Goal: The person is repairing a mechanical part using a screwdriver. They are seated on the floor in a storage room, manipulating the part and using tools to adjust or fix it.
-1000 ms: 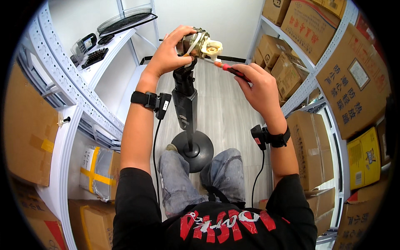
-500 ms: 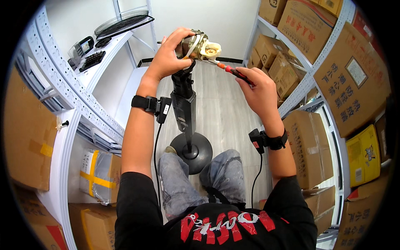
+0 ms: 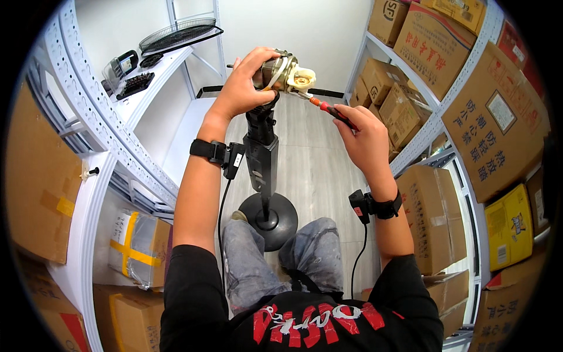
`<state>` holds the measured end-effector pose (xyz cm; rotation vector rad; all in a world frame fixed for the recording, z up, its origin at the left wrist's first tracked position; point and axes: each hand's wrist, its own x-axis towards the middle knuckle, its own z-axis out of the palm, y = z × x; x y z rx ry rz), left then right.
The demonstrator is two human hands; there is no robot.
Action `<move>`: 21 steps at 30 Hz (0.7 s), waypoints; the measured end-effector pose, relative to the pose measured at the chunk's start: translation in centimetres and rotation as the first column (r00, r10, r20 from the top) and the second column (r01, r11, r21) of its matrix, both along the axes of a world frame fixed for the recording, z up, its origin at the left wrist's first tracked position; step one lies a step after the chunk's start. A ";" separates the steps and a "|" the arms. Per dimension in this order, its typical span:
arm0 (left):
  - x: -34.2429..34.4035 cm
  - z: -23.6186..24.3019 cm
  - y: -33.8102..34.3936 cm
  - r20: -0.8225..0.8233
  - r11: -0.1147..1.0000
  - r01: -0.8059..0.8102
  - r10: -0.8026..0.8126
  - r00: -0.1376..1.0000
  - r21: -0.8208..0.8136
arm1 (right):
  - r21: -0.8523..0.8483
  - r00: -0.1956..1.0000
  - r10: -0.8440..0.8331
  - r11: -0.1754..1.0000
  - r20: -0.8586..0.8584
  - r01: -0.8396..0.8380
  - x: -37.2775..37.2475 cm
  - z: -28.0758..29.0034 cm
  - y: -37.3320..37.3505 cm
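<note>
Both sets of fingers are gripping: left hand (image 3: 241, 89) clasping a fan motor (image 3: 285, 74), seemingly steadying it, right hand (image 3: 366, 132) pinching a screwdriver (image 3: 325, 106).

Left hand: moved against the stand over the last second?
No, no clear shift: judged against the stand, the left hand stays gripping the motor above it.

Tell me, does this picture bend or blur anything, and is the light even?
In the head view, the left shelf post bows and the corners go black; in that view, light looks bright and fairly even across the wall; there too, the motor and screwdriver show no obvious blur, though the screwdriver's tip is too small to judge.
</note>
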<state>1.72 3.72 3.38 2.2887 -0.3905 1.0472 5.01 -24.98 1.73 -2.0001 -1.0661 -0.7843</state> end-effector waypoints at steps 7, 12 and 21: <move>0.3 -0.3 0.2 0.039 1.000 0.006 -0.005 0.999 -0.008 | -0.013 1.000 -0.004 1.000 0.016 0.004 0.0 0.1 0.0; 0.0 -0.2 0.1 -0.018 1.000 0.004 -0.004 1.000 -0.029 | -0.015 0.999 0.050 0.999 -0.016 -0.050 0.6 1.2 -0.2; 0.2 -0.3 0.0 0.040 0.988 -0.113 0.110 0.993 0.101 | -0.051 0.980 0.027 0.998 -0.195 -0.037 1.8 2.3 -0.1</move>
